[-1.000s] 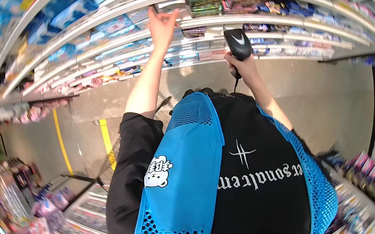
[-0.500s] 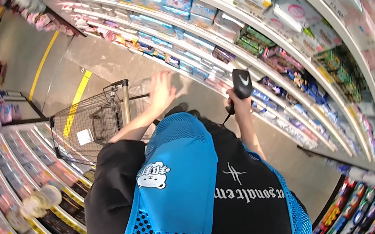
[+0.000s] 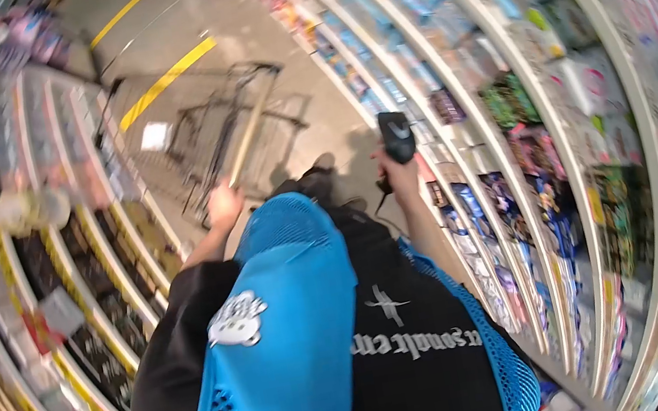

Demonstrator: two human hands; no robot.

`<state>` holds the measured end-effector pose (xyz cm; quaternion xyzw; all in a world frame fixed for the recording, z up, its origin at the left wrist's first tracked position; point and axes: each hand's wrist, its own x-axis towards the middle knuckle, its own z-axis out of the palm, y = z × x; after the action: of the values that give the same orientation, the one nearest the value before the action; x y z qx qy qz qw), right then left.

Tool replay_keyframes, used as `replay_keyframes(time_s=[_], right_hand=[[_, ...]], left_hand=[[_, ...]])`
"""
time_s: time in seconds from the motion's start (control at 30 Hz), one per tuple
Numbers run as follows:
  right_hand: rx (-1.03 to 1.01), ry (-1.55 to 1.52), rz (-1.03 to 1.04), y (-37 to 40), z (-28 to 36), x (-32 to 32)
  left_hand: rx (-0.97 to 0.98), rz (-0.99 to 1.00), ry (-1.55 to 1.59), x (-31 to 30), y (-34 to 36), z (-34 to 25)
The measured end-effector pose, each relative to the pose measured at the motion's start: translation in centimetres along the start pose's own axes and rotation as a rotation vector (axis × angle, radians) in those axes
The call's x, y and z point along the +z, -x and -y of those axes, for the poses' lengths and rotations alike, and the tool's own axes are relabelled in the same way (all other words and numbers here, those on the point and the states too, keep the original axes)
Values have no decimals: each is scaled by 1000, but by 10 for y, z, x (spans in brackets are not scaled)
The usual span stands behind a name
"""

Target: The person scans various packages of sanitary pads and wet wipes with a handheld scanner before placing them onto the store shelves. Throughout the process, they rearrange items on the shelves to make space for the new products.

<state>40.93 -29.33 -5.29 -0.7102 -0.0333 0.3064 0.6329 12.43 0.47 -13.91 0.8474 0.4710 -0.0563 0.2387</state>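
Note:
My left hand [image 3: 224, 205] is closed round the near end of the handle bar [image 3: 252, 131] of a wire shopping cart [image 3: 197, 132]. The cart stands ahead of me and to the left, with a white square label [image 3: 156, 136] on it. My right hand [image 3: 395, 171] grips a black handheld barcode scanner [image 3: 397, 138], held up beside the shelves on the right. A dark cord hangs below the scanner. Its trigger and some of my fingers are hidden.
Shelves of packaged goods [image 3: 505, 104] line my right side. More shelves [image 3: 35, 284], edged with yellow strips, run along my left. Yellow lines [image 3: 168, 82] cross the grey floor [image 3: 315, 76] ahead. My shoes [image 3: 326, 162] show below.
My left hand, spread in the air before, has come down onto the cart handle. The view has turned, so the shelves and cart appear shifted. The scanner stays in my right hand.

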Motion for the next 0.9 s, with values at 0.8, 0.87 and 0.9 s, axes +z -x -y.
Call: replay_keyframes(time_s=[0.8, 0.87, 0.9], right_hand=[[-212, 661, 383, -69, -19, 279], [-176, 521, 362, -77, -19, 302], [-162, 557, 318, -82, -23, 304]], left_hand=[[368, 176, 625, -128, -53, 48], [299, -208, 605, -139, -101, 72], [164, -284, 673, -134, -131, 89]])
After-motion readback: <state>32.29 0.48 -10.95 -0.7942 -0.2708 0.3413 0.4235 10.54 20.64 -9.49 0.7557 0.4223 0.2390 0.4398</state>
